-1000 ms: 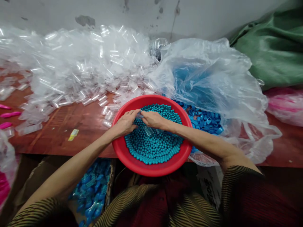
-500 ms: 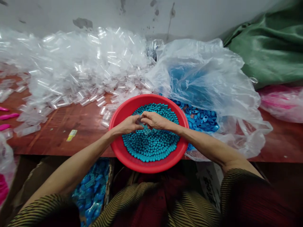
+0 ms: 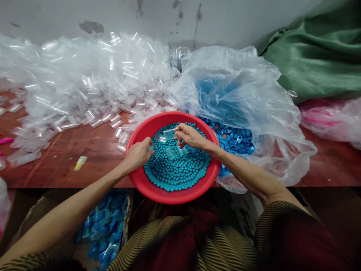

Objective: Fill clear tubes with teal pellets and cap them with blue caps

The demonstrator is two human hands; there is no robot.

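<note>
A red basin (image 3: 172, 196) full of small turquoise beads (image 3: 177, 174) stands at the table's front edge. My left hand (image 3: 139, 153) is over the basin's left rim, its fingers closed on a small clear plastic piece (image 3: 151, 145), mostly hidden. Above the beads, my right hand (image 3: 189, 136) is closed, its fingertips at the end of a clear plastic tube (image 3: 169, 133). Another clear tube (image 3: 161, 139) lies on the beads beside it. More clear pieces (image 3: 170, 152) rest on the beads below my right hand.
A large heap of clear plastic tubes (image 3: 93, 82) lies behind and left. To the right, blue plastic parts (image 3: 235, 139) spill from a clear bag (image 3: 262, 101). A green sack (image 3: 316, 60) is at the back right. A box of blue pieces (image 3: 105, 226) stands below the table (image 3: 96, 150).
My hands were together over the beads and have moved apart, the left toward the left rim, the right slightly up. Clear tubes now show between them. The view has shifted a little right.
</note>
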